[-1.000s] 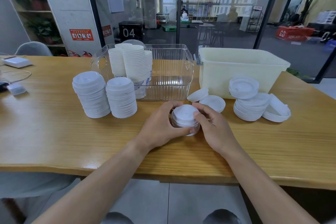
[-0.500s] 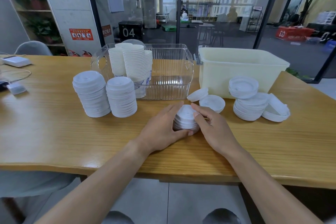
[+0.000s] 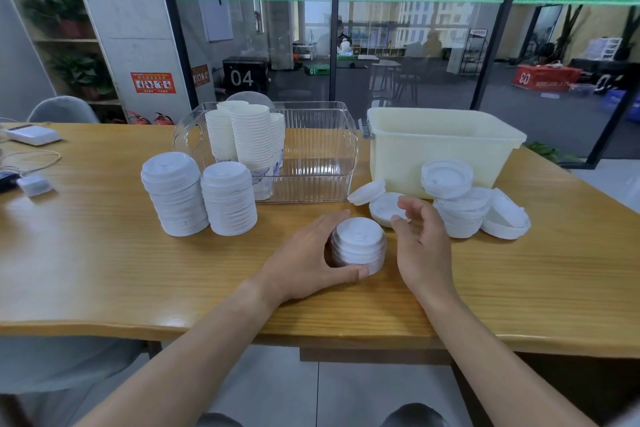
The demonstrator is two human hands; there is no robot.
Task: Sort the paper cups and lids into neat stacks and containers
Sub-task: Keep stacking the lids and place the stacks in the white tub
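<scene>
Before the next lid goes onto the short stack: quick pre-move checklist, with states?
1. Short lid stack steadied: ok, the left hand grips its side, thumb across the front.
2. Right hand free to pick: ok, fingers relaxed, holding nothing, off the stack.
3. Next lid within reach: ok, a loose lid lies flat just beyond the right fingertips.
4. Stack aligned: ok, its edges look even.
5. Stack resting on the table: cannot tell, the left hand hides its base.
6. Room beside the two tall lid stacks: ok, bare table in front of them.
</scene>
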